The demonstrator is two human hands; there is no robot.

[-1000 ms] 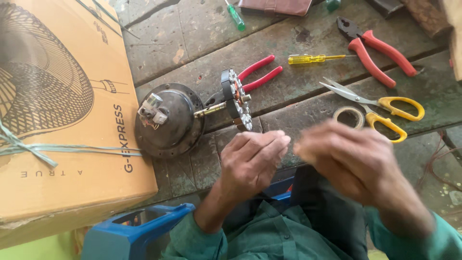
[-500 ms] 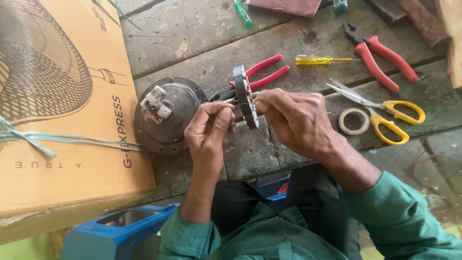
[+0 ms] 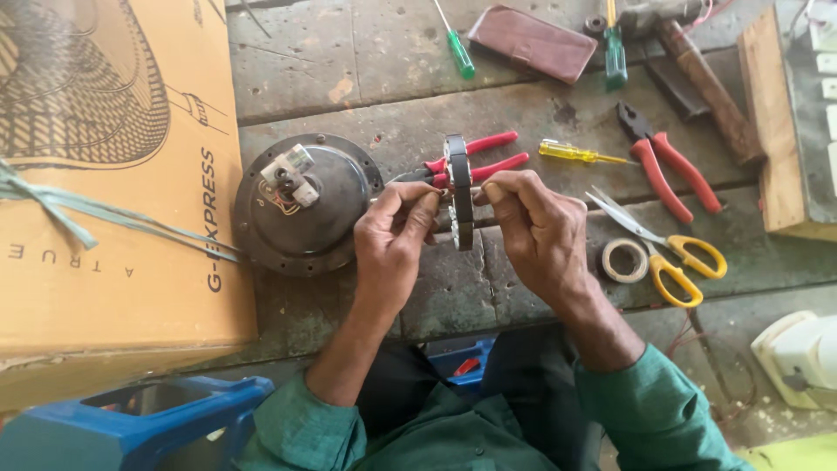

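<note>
A dark ring-shaped motor stator (image 3: 459,179) stands on edge on its shaft above the wooden bench (image 3: 453,296). My left hand (image 3: 392,240) pinches the shaft on the stator's left side. From the right, my right hand (image 3: 536,231) grips the stator, fingers at its rim and wires. Just left of my left hand lies a round black motor housing (image 3: 305,205) with a white terminal block on top. Red-handled pliers (image 3: 475,161) lie behind the stator.
A large cardboard box (image 3: 113,174) fills the left. To the right lie a yellow screwdriver (image 3: 580,153), red pliers (image 3: 667,161), yellow-handled scissors (image 3: 667,253) and a tape roll (image 3: 624,260). Green screwdrivers (image 3: 458,48) and a brown wallet (image 3: 532,42) sit at the back. Below is a blue plastic stool (image 3: 139,427).
Both hands have come up from my lap and closed on the stator. The view has shifted slightly, showing more of the bench's back.
</note>
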